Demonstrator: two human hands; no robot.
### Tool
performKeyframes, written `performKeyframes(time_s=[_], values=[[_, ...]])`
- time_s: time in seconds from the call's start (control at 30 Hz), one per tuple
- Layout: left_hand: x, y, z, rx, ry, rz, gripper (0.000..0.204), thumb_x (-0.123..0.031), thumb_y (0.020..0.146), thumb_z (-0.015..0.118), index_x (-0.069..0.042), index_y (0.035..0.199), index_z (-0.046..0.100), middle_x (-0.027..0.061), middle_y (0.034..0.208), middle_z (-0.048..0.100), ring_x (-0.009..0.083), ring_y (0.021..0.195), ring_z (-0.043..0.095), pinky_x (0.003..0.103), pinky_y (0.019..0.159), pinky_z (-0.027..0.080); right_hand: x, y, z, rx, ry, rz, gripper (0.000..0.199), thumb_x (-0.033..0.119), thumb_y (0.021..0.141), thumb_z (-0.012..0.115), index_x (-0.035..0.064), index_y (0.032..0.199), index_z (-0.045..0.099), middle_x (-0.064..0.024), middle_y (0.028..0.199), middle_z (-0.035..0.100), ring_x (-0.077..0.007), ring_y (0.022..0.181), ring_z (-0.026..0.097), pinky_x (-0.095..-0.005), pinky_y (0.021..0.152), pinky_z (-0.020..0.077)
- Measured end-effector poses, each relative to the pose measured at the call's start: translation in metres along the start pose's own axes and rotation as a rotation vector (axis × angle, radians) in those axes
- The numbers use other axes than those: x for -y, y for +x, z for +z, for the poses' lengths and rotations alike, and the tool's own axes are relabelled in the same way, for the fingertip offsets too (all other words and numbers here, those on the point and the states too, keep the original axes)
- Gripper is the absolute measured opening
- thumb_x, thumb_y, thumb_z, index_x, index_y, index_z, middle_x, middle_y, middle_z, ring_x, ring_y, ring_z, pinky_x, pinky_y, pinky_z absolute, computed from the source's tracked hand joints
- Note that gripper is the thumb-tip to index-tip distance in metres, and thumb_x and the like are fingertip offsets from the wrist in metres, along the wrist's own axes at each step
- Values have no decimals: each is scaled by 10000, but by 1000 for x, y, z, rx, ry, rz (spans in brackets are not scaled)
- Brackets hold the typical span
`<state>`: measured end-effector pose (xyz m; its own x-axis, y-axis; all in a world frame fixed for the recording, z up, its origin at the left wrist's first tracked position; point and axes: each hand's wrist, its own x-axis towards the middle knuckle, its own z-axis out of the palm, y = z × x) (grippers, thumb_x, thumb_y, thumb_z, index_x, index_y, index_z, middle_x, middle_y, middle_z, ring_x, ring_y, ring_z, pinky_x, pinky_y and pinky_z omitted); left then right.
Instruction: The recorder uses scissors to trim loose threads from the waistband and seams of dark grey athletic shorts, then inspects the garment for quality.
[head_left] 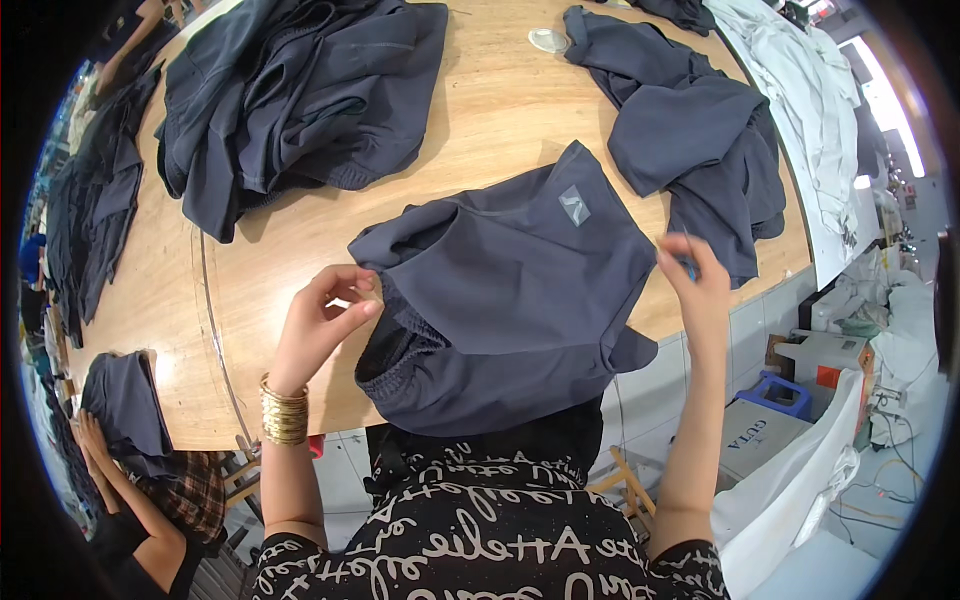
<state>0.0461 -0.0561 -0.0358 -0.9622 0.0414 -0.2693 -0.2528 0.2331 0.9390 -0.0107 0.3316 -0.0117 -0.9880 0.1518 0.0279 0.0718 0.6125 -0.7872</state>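
Note:
A dark grey garment (520, 290) with an elastic waistband and a small grey patch lies over the near edge of the wooden table (500, 110). My left hand (318, 322), with gold bangles on the wrist, pinches the garment's left corner beside the waistband. My right hand (697, 290) is raised at the garment's right edge, its fingers closed on a small blue thing; I cannot tell what that thing is, nor whether the hand also grips the cloth.
A heap of dark garments (300, 90) lies at the back left, another pile (690, 130) at the back right. White cloth (810, 110) drapes the right end. A round clear lid (549, 40) sits far back. Another person (130, 470) handles dark cloth at lower left. Boxes and a blue stool (780, 395) stand on the floor.

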Motion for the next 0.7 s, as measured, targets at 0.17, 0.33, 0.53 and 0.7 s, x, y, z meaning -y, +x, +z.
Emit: performKeyframes(time_s=[0.17,0.33,0.53,0.7], values=[[3,11,24,-175,-9,69,298,-165,786,716,-33,933,492,28,881,560,100,820,555,223,698,465,-1,66,60,-84,-118,-209,285,237,789,688,4,940,625,-90,953,630,-175,820,585,-291,719,434],[3,13,37,-275,106,64,315,-164,780,722,-25,948,495,37,898,573,114,805,569,234,696,466,12,82,69,196,-332,25,306,249,790,686,-1,952,617,-58,831,622,-199,724,581,-309,702,444],[22,10,35,-75,-88,49,288,-178,794,710,-35,982,545,14,873,604,96,857,568,209,696,441,-9,80,-15,-411,498,77,210,196,822,663,63,975,609,59,672,516,10,427,328,-175,364,203],[16,22,47,93,-19,-22,235,-219,843,657,-5,936,621,27,861,625,78,771,565,192,654,429,-57,55,-41,-369,348,223,177,191,841,648,73,963,598,70,617,479,-3,393,321,-188,358,208]])
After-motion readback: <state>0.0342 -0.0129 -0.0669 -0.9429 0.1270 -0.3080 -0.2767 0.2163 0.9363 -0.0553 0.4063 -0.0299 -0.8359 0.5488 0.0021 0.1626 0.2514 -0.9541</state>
